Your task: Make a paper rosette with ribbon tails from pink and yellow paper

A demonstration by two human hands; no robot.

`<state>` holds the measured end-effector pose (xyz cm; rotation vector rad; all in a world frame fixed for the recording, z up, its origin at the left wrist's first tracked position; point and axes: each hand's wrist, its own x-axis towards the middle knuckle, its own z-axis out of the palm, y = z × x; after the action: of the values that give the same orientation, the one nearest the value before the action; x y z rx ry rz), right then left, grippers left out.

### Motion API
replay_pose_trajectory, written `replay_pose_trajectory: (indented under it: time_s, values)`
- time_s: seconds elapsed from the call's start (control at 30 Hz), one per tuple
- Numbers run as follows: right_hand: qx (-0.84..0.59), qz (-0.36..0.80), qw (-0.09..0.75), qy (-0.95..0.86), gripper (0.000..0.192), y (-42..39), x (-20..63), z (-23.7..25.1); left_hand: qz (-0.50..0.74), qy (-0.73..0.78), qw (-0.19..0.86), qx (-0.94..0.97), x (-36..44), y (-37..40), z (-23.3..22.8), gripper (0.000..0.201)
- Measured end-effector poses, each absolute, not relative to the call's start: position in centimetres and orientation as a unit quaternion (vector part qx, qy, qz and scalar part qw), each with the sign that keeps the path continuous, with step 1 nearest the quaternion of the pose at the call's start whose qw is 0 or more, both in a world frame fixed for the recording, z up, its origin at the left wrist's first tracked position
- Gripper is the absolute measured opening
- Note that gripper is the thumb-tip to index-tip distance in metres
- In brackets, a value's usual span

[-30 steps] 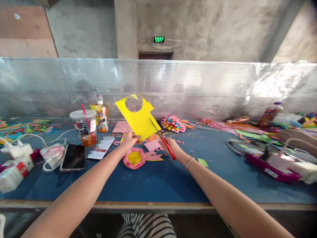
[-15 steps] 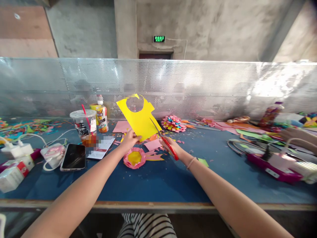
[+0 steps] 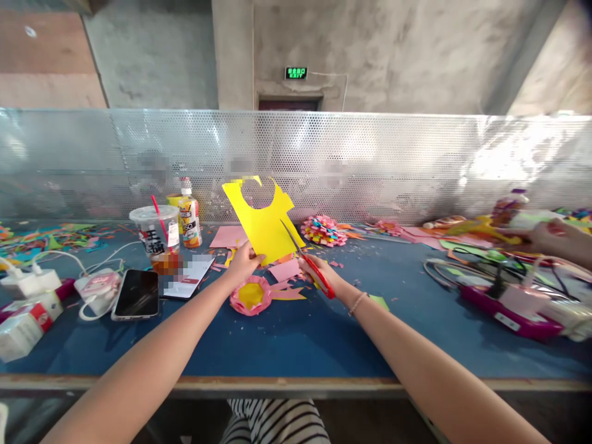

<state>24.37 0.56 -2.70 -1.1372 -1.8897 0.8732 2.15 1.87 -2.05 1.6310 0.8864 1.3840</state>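
Observation:
My left hand (image 3: 243,265) pinches the lower left corner of a yellow sheet of paper (image 3: 263,232), held up above the table. A rounded piece is cut out of the sheet's top, and its right edge is notched. Red-handled scissors (image 3: 319,276) are in my right hand (image 3: 327,275), their blades at the sheet's right edge. Below my left hand lies a pink paper rosette with a yellow centre (image 3: 251,296). Beside it are pink and yellow paper strips (image 3: 287,292). A multicoloured paper flower (image 3: 325,230) sits just behind the scissors.
To the left stand a plastic drink cup (image 3: 157,237), a bottle (image 3: 190,219) and a phone (image 3: 137,295). A purple power strip (image 3: 513,313) with cables lies at right, near another person's hand (image 3: 555,237). A perforated metal screen (image 3: 393,166) closes the table's back.
The yellow sheet has tilted slightly and shifted a little right. My hands have barely moved. At far right, the other person's hand has shifted, with something yellow now near it.

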Motion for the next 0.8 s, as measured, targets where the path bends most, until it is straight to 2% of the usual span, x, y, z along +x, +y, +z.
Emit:
replay_pose_trajectory:
  time_s: [0.2,0.53,0.8]
  values:
    - [-0.460,0.329,0.406,-0.718,0.046,0.7,23.9,-2.8,0.550,0.361,0.360,0.661,2.3,1.9,-2.6,0.034]
    - [-0.497,0.269,0.392,-0.726,0.040,-0.7,23.0,-1.7,0.545,0.327,0.437,0.637,2.8,1.1,-1.8,0.034]
    - [-0.502,0.286,0.391,-0.716,0.038,-0.4,23.3,-1.8,0.550,0.327,0.447,0.625,2.8,0.7,-1.3,0.036]
